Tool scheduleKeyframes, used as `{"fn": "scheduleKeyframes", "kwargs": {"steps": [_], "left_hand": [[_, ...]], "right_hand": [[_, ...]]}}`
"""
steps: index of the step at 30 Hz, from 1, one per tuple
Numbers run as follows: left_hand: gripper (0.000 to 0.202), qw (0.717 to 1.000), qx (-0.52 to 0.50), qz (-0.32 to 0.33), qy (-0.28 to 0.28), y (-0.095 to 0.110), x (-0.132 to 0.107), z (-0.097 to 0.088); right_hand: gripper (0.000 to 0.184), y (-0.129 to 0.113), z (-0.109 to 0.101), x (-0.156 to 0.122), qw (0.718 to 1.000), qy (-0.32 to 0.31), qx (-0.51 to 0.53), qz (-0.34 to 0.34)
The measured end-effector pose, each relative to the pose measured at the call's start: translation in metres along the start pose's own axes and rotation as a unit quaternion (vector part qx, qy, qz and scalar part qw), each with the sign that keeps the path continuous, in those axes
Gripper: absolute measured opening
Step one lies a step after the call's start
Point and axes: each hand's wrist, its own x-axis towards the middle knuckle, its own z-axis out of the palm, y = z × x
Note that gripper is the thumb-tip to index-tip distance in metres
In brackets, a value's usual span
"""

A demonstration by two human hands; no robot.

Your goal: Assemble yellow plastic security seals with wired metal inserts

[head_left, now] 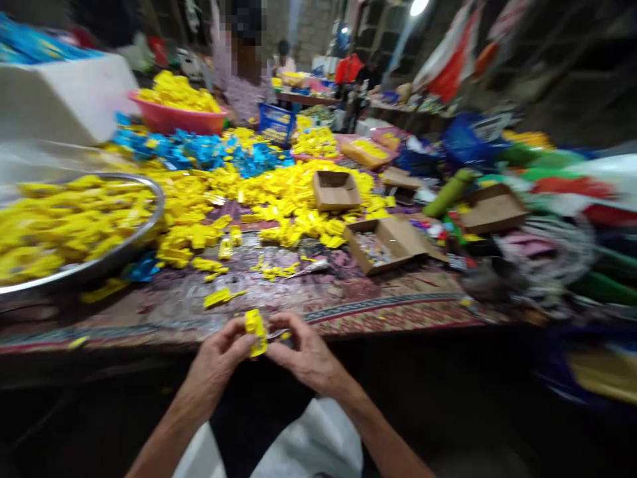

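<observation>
Yellow plastic piece, chunky, slightly blurred, exact shape unclear, held up btwn both hands just past the table edge. L hand has its fingers pressed together against the piece's left side; R hand has its fingers curled in, pinching its right side. Thin silver strip sits just beside the piece, by the R hand. White cloth lies below the forearms.

Table has a worn, patterned red & grey cover. Near the edge: 1 loose yellow piece, then scattered yellow bits. L of these, a steel tray is heaped w/ yellow pieces. Big yellow pile fills the table middle, w/ blue pieces behind it. 3 open cardboard boxes stand on the R side, 1 of them partly sunk in the pile. Green bottle lies among mixed colourful stuff.

Farther back: pink basin full of yellow pieces, white box at far L, blue crate. Another person stands beyond the table; more tables & people further on, under a lamp, w/ red & white cloth hanging up R, rough brick wall behind.
</observation>
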Motion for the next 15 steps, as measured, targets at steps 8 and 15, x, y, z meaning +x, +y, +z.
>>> {"fn": "scheduleKeyframes", "kwargs": {"steps": [8,15], "left_hand": [[0.042,0.983,0.151,0.049,0.093,0.0,0.013,0.01],[0.059,0.993,0.11,0.031,0.039,0.004,0.017,0.031]], "right_hand": [[0.044,-0.002,-0.001,0.0,0.998,0.067,-0.003,0.006],[0.04,-0.002,-0.018,-0.01,0.994,0.103,0.018,0.01]]}}
